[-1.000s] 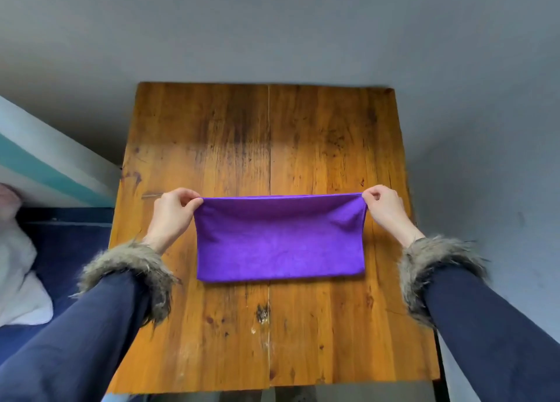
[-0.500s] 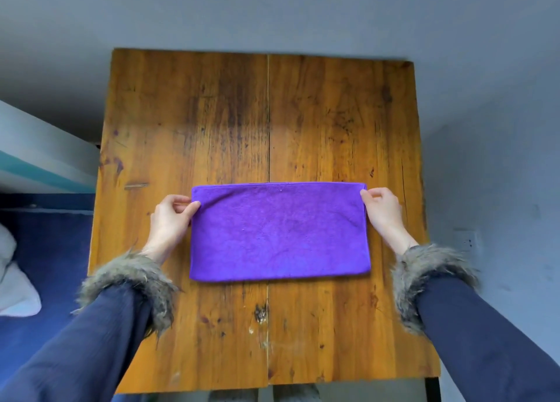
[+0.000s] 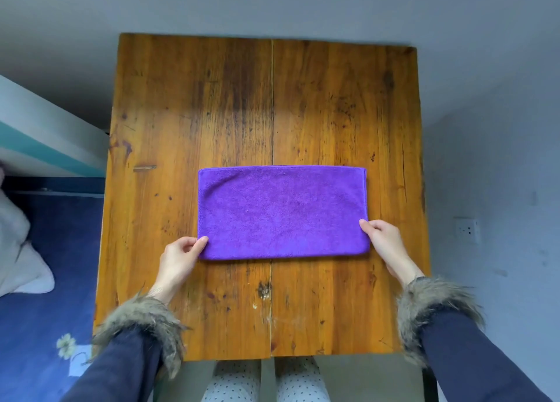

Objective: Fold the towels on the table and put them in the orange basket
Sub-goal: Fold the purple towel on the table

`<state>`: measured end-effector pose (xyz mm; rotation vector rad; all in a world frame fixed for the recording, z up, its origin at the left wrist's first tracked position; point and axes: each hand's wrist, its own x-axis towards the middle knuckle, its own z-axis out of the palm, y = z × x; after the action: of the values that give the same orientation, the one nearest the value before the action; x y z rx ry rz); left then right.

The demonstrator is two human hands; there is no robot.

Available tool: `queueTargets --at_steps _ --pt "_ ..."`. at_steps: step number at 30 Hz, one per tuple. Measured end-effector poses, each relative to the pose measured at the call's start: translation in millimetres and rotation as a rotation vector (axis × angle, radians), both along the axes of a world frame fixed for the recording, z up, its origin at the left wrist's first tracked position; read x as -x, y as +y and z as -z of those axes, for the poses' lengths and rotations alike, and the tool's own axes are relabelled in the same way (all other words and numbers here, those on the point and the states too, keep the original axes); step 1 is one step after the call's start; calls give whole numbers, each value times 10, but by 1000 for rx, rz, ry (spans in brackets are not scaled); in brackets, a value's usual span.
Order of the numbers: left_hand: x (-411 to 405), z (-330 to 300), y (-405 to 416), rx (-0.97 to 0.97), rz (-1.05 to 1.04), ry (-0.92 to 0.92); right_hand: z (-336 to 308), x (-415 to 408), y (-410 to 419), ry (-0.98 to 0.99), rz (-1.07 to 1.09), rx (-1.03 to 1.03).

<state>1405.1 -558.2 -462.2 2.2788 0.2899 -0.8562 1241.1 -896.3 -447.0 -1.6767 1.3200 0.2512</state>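
A purple towel (image 3: 281,212) lies flat on the wooden table (image 3: 212,104), folded into a wide rectangle near the table's middle. My left hand (image 3: 180,257) pinches the towel's near left corner, thumb on top of the cloth. My right hand (image 3: 386,245) holds the near right corner at the towel's right edge, thumb on the fabric. Both arms wear dark sleeves with fur cuffs. No orange basket is in view.
The table stands against a grey wall (image 3: 303,4), with another grey wall and a socket (image 3: 466,229) on the right. On the left are a blue bed cover (image 3: 45,310) and a white pillow (image 3: 18,256). My knees (image 3: 266,380) show below the table's near edge.
The towel's far edge was lowered and now lies flat. Both hands let go of the far corners and moved back to the near corners.
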Motion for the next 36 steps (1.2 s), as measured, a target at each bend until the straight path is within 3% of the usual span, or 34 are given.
queueTargets --at_steps 20,24,31,36 --pt "126 -3 160 207 -70 -8 27 322 71 -101 63 -67" --pt "-31 -35 43 201 -83 16 0 149 14 -139 64 -70" --pt "-639 -28 -472 289 -106 -151 34 -451 -292 -249 94 21" --pt "-820 5 -665 322 -163 -151 140 -712 -370 -204 114 72"
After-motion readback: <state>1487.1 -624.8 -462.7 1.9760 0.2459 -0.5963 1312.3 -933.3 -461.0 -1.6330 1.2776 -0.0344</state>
